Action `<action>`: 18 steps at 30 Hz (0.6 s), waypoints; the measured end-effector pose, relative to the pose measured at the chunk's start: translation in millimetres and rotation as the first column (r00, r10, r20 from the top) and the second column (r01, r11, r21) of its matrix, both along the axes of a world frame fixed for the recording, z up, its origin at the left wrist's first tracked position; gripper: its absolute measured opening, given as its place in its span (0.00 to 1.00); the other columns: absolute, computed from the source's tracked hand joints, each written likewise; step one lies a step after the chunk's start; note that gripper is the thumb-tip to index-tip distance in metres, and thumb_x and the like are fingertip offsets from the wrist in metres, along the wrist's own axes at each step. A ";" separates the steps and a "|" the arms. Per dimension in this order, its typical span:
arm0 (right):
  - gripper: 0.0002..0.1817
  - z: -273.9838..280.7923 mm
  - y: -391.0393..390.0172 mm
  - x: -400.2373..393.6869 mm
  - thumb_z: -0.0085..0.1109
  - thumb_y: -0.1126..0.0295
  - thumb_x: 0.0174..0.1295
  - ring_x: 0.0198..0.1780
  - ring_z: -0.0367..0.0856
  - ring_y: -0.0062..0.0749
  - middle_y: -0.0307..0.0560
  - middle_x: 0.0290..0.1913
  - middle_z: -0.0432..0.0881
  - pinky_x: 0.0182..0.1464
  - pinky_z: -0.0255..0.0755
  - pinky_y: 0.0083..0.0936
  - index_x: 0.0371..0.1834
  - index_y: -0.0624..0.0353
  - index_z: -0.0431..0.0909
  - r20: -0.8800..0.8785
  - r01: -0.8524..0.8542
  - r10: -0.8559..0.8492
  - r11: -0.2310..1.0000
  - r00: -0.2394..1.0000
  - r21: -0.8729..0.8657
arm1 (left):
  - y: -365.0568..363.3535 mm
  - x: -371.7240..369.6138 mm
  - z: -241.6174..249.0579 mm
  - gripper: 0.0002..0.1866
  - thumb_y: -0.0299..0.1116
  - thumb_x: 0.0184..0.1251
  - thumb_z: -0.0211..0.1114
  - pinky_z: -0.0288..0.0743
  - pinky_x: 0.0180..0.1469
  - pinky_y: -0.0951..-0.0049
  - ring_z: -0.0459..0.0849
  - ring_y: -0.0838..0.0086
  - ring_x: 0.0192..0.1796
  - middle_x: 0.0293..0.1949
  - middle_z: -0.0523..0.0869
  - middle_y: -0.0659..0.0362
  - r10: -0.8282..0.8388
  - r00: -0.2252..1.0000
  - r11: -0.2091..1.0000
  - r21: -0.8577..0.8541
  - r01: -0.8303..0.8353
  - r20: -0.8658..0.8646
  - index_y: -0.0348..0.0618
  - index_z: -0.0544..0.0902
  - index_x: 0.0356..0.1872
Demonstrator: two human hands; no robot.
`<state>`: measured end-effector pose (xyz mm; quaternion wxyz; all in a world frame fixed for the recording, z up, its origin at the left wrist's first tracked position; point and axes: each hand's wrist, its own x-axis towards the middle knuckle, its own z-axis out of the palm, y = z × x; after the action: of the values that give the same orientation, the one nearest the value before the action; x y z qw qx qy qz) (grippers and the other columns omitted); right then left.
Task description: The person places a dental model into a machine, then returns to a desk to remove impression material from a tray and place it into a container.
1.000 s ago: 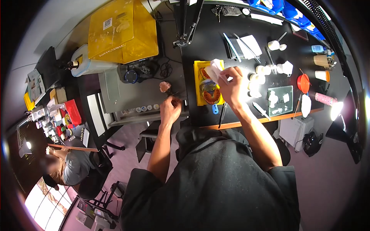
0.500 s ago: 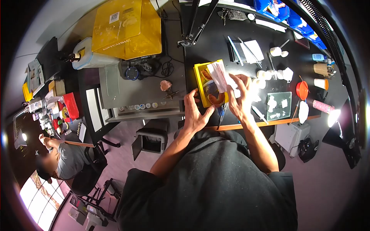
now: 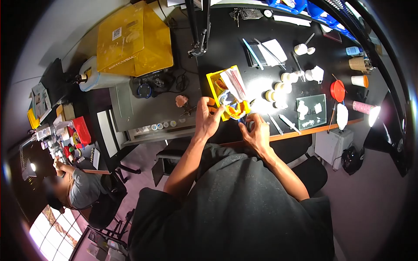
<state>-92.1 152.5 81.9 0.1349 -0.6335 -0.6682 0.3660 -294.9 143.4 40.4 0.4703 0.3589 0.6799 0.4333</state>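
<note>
A yellow box [image 3: 212,82] lies near the front edge of the black bench. Inside are orange and bluish dental impressions and a folded paper slip with red lines [image 3: 235,85]. My left hand [image 3: 207,119] grips the box's left side, its thumb over the rim near the contents. At the box's near end, a horseshoe-shaped orange dental impression [image 3: 235,114] sits brightly lit, with a blue part below it. My right hand [image 3: 257,135] is closed beside that blue part, fingertips pinching at its lower end. Fingers partly hide the contact there.
Small round jars [image 3: 278,92] stand right of the box. Farther right are a glass slab [image 3: 311,112] with white lumps, a red dish [image 3: 337,90] and a glaring lamp [image 3: 373,114]. A yellow cover [image 3: 135,39] stands left. Another person [image 3: 85,187] sits far left.
My right hand has moved from the paper slip down to the box's near end. The slip now rests in the box. The view has shifted, and the orange impression appears brighter.
</note>
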 end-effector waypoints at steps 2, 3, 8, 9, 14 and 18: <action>0.17 -8.6 0.6 0.0 0.73 0.66 0.56 0.31 0.83 0.46 0.56 0.36 0.84 0.35 0.76 0.36 0.43 0.63 0.78 -0.086 0.006 -0.008 0.999 0.996 -0.031 | 0.3 4.9 -0.2 0.20 0.40 0.65 0.69 0.74 0.44 0.61 0.78 0.62 0.40 0.42 0.75 0.48 -0.064 0.989 0.998 0.008 0.066 -0.134 0.36 0.72 0.45; 0.14 -4.5 2.3 -2.0 0.73 0.70 0.57 0.27 0.81 0.32 0.50 0.31 0.84 0.32 0.75 0.32 0.41 0.63 0.79 -0.137 0.024 -0.036 0.996 0.990 -0.090 | 0.1 7.2 -2.4 0.20 0.41 0.65 0.69 0.74 0.46 0.59 0.78 0.58 0.42 0.42 0.76 0.46 -0.065 0.983 0.997 0.018 0.069 -0.171 0.36 0.73 0.43; 0.06 -6.9 0.7 21.3 0.70 0.74 0.62 0.26 0.75 0.16 0.36 0.26 0.82 0.31 0.73 0.22 0.35 0.65 0.81 -0.462 -0.047 -0.192 0.888 0.866 -0.457 | 1.6 7.8 -4.4 0.16 0.38 0.67 0.68 0.73 0.45 0.58 0.78 0.58 0.42 0.40 0.76 0.47 -0.041 0.986 0.998 0.045 0.048 -0.159 0.36 0.74 0.40; 0.06 -6.8 -1.1 27.9 0.69 0.75 0.63 0.26 0.76 0.16 0.36 0.26 0.82 0.31 0.73 0.21 0.35 0.65 0.81 -0.484 -0.068 -0.180 0.889 0.856 -0.452 | 2.2 7.1 -3.3 0.16 0.38 0.67 0.68 0.73 0.45 0.59 0.78 0.58 0.42 0.40 0.76 0.48 -0.041 0.988 0.998 0.047 0.048 -0.149 0.35 0.74 0.40; 0.05 47.3 12.2 36.1 0.69 0.76 0.63 0.32 0.79 0.16 0.38 0.29 0.84 0.38 0.74 0.20 0.35 0.66 0.82 -0.559 -0.163 -0.223 0.813 0.798 -0.559 | 2.1 4.0 -8.0 0.13 0.34 0.67 0.68 0.72 0.45 0.59 0.77 0.58 0.40 0.38 0.76 0.49 -0.036 0.983 0.991 0.123 0.059 -0.182 0.35 0.74 0.37; 0.09 59.4 39.6 13.4 0.71 0.70 0.62 0.33 0.78 0.17 0.38 0.29 0.84 0.39 0.74 0.22 0.36 0.65 0.83 -0.578 -0.113 -0.127 0.926 0.806 -0.361 | 3.0 8.1 -1.5 0.12 0.29 0.63 0.70 0.72 0.45 0.58 0.77 0.56 0.40 0.38 0.76 0.48 -0.009 0.951 0.981 0.182 0.069 -0.308 0.36 0.74 0.37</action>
<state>-78.7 192.1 141.3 0.2126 -0.5041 -0.5070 0.6661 -286.8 146.4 38.9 0.3314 0.4784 0.6925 0.4263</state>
